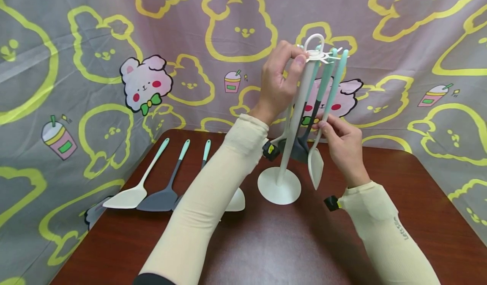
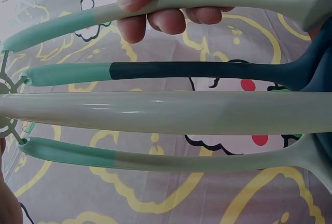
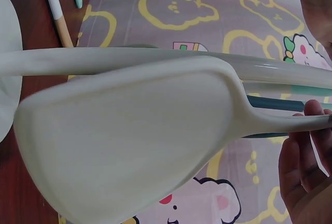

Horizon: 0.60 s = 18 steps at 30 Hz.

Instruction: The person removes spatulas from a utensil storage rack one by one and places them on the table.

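A white stand with a round base [image 1: 279, 186] leans, its hooked top ring [image 1: 317, 56] tilted to the right. The left hand [image 1: 279, 75] pinches the ring's left edge. Several utensils with mint handles hang from the ring, including a dark one [image 1: 300, 149] and, in the left wrist view, a pale one [image 2: 155, 161] on the other side of the pole [image 2: 171, 111]. The right hand [image 1: 344, 143] holds the shaft of a white spatula [image 1: 316, 166] whose mint handle is up at the ring's right side. In the right wrist view its white blade [image 3: 129, 136] covers part of the pole.
On the table's left side lie a white spatula [image 1: 127, 197], a grey spatula [image 1: 157, 199] and another mint-handled utensil [image 1: 206, 149], partly hidden by the left sleeve. A white utensil head [image 1: 236, 201] shows beside that sleeve. Patterned cloth [image 1: 236, 35] hangs behind the table [image 1: 266, 242].
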Motion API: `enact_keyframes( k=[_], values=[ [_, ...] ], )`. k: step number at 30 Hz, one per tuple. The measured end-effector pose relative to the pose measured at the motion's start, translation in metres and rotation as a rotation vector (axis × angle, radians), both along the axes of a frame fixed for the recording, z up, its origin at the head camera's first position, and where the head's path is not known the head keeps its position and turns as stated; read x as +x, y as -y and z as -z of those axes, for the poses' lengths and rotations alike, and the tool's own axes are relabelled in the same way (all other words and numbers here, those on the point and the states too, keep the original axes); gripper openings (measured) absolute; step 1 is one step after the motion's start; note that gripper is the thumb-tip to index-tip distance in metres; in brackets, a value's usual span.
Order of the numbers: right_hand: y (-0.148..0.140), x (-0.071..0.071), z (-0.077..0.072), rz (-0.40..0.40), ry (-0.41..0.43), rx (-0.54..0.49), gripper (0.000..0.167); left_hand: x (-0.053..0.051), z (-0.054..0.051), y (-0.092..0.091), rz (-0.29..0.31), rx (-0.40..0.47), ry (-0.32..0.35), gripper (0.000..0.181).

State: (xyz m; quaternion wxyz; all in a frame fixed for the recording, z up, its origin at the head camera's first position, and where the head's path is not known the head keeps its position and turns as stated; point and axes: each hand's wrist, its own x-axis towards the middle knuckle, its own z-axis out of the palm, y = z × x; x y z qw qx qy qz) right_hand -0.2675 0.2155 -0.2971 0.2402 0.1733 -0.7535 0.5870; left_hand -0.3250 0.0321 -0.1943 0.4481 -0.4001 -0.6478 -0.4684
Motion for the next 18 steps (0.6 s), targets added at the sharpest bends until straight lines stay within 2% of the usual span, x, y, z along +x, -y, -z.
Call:
enact_keyframes(
  k=[18],
  values=[
    [-0.0040,-0.0003,0.0005,0.057,-0.020,-0.040,0.023,-0.0007,-0.0003,-0.0014,0.002,0.020,-0.009,0.019]
  ],
)
